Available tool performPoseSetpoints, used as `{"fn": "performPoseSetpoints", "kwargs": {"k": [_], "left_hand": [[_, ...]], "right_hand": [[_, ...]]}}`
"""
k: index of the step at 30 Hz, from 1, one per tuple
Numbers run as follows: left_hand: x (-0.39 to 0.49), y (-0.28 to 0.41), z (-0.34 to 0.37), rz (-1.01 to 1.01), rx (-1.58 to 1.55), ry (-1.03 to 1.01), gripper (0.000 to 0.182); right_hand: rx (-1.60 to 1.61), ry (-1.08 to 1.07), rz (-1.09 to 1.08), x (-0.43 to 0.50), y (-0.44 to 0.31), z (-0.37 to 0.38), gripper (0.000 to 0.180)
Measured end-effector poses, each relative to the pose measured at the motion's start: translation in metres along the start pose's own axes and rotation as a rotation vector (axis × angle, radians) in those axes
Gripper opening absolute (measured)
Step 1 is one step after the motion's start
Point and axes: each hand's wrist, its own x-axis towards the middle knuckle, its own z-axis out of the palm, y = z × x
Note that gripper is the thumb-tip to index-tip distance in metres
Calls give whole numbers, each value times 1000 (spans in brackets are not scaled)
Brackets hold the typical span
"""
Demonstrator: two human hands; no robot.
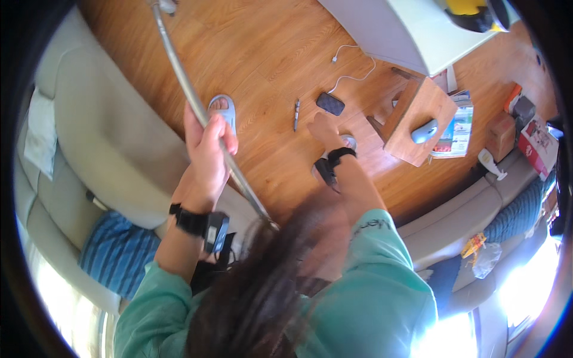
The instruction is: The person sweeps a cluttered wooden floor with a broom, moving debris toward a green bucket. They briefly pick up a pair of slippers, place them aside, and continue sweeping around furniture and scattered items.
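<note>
My left hand (209,152) is closed around a long metal pole (179,71). The pole slants from the top left of the view down toward my body, and its far end is cut off by the rim. My right hand (323,127) reaches low over the wooden floor, its fingers curled and mostly turned from view. Just beyond it lies a dark smartphone (330,104), apparently joined to a white charging cable (353,77). A pen (296,115) lies on the floor between my two hands. Whether the right fingers touch anything cannot be made out.
A grey sofa (107,98) curves along the left, with a striped blue cloth (118,253) on it. At right, a small wooden stool (421,121) bears a computer mouse (424,131), beside stacked magazines (456,129). A white table (403,31) stands above. Boxes (500,134) are farther right.
</note>
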Motion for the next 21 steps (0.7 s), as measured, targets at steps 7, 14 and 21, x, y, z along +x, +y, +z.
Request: {"fn": "performPoseSetpoints", "kwargs": {"k": [7,14,21], "left_hand": [[46,-23,-23,-51,166,-36,29],[55,-22,-32,-65,374,-118,8],[31,-10,-61,40,259,-335,19]], "right_hand": [[-7,312,310,67,-47,99,20],[-97,455,4,82,-27,124,17],[-160,781,-28,67,-9,85,16]]}}
